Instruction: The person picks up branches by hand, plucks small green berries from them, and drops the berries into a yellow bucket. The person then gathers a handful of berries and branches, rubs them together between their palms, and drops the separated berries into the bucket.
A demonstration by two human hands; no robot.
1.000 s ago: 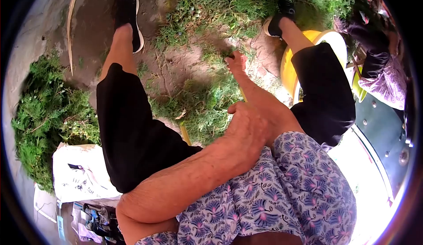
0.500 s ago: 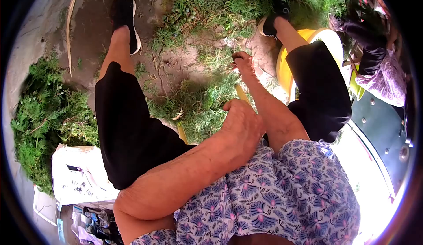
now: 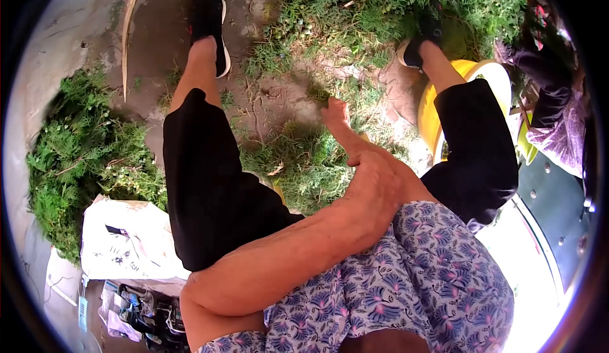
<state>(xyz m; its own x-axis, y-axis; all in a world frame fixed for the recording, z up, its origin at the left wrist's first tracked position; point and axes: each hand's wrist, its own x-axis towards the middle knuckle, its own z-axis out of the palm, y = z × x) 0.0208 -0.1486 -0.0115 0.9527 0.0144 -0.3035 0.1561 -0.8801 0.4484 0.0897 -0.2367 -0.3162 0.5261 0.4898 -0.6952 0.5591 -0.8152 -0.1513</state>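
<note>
My right hand [image 3: 336,110] reaches over the ground with its fingers closed on a small, blurred green sprig [image 3: 319,91]. Nearer my body, my left hand [image 3: 374,178] lies across the right forearm, its back to the camera and its thumb showing. The left fingers are hidden, so any held object cannot be seen. Cut green foliage [image 3: 301,162] lies below the hands, between my legs. A narrow yellow piece [image 3: 278,190] shows beside the black trouser leg.
Feathery foliage is heaped at the left [image 3: 82,143] and top [image 3: 374,10]. A yellow round container [image 3: 431,115] stands by my right leg. A white bag [image 3: 124,235] sits at lower left. Another person's dark sleeve and purple patterned cloth [image 3: 561,140] show at right.
My right hand has drawn left and back toward my body, now closed on a sprig. The yellow rod beside my left hand is no longer visible. The view has shifted slightly.
</note>
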